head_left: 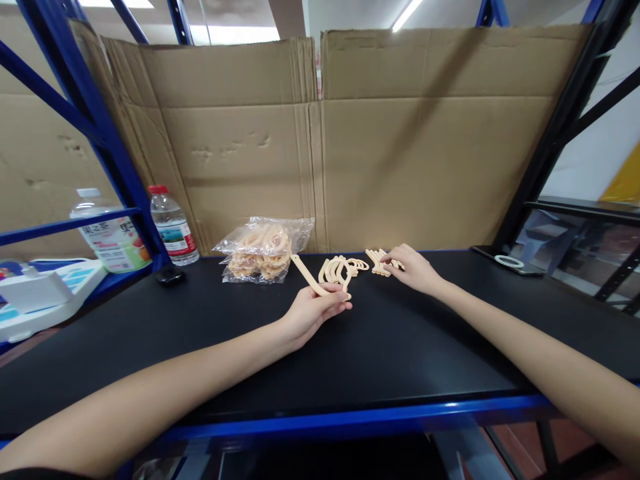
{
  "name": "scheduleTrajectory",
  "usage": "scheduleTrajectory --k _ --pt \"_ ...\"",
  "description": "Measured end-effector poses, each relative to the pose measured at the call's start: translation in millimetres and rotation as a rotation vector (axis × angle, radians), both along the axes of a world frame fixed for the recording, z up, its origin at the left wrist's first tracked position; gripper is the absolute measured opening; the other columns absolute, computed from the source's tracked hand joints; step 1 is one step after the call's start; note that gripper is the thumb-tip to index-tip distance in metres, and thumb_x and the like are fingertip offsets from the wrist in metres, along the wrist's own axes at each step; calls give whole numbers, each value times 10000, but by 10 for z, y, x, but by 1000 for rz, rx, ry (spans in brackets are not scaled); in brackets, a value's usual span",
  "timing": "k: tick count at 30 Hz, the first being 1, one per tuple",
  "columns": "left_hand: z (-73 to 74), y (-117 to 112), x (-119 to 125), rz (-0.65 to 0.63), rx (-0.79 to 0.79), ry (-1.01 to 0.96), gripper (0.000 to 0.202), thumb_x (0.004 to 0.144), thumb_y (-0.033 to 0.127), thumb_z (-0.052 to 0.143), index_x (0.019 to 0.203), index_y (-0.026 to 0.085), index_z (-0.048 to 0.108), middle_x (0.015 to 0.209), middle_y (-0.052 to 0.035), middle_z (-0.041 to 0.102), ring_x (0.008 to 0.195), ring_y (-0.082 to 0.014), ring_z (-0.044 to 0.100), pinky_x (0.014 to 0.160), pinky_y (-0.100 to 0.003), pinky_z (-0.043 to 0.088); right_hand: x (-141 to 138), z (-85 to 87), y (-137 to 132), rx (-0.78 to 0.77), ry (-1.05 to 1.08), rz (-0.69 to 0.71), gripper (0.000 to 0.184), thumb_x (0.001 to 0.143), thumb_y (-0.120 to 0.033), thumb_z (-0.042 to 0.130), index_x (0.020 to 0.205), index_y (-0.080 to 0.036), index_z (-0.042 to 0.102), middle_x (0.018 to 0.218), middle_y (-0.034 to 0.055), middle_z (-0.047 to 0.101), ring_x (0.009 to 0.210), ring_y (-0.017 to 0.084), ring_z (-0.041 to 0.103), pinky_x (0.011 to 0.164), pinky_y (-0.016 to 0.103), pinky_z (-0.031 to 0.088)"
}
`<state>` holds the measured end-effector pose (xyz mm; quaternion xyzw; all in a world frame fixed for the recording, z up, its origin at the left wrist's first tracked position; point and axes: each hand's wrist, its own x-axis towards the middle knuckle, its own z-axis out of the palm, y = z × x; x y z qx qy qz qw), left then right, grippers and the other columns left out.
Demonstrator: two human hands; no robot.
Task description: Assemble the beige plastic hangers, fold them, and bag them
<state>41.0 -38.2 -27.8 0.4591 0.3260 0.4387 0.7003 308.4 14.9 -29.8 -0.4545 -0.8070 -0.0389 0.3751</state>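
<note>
currently the left hand [311,313] holds a curved strip [306,275].

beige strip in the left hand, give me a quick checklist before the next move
1. Left hand holds the beige strip: ok
2. Right hand at the row of short pieces: ok
3. Right hand's grip closed on one of them: cannot tell
4. Curved pieces separate, none overlapping: not ok, they lie bunched
5. Plastic bag apart from both hands: ok
6. Red-capped bottle upright: ok
</note>
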Motion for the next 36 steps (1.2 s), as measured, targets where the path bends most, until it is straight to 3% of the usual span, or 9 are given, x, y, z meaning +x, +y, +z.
scheduleTrajectory --k 5,12,15,20,23,25,28,33,36 --pt "1 30 4 -17 -17 -1 141 706 35 717 797 81 620 724 -57 672 690 -152 690 701 -189 558 -22 -166 193 45 -351 -24 217 891 -254 494 1000 -162 658 1004 115 635 971 255 527 866 408 422" --pt "17 15 -15 -95 29 56 192 667 74 765 782 83 612 770 -66 676 696 -162 690 698 -201 554 -91 -218 271 40 -388 -4 213 886 -159 467 866 -176 679 910 82 670 919 244 550 828 398 439" --pt "8 25 -22 -104 27 52 217 651 96 786 780 88 611 775 -64 677 702 -160 688 708 -206 550 -100 -176 234 55 -195 46 207 879 -159 461 869 -174 667 915 84 679 894 235 579 820 401 451" --pt "-1 36 -20 -97 24 42 256 617 126 818 769 93 614 763 -60 677 693 -153 683 713 -210 541 -196 9 -17 -75 487 83 226 890 -297 474 982 -157 626 715 56 656 636 183 623 646 357 506" --pt "0 29 -20 -95 21 31 290 588 143 838 769 94 616 765 -61 681 694 -153 680 723 -218 536 -332 123 -251 -251 813 249 247 824 -371 597 958 -166 630 878 84 682 756 189 666 723 359 532" --pt "1 23 -24 -100 24 24 311 572 151 847 774 94 618 769 -59 682 692 -150 677 724 -221 530 -445 172 -389 -396 916 355 268 761 -376 679 928 -167 659 994 100 678 860 203 667 816 372 521" --pt "0 20 -30 -105 29 22 320 567 163 851 776 93 620 768 -57 680 681 -137 666 709 -216 518 -596 190 -521 -581 971 425 284 726 -390 713 879 -150 704 996 108 682 888 204 656 881 389 499" --pt "-14 35 -30 -110 39 20 314 570 174 851 770 101 619 766 -49 675 699 -133 660 729 -229 501 -690 98 -568 -683 1056 325 258 625 -269 788 846 -162 709 992 76 661 791 155 643 848 367 513" --pt "-22 40 -29 -111 53 28 311 573 184 849 769 104 621 763 -43 672 703 -128 655 732 -228 492 -684 26 -545 -716 1168 312 437 579 -145 792 987 -234 662 1013 29 616 762 139 646 825 357 534"
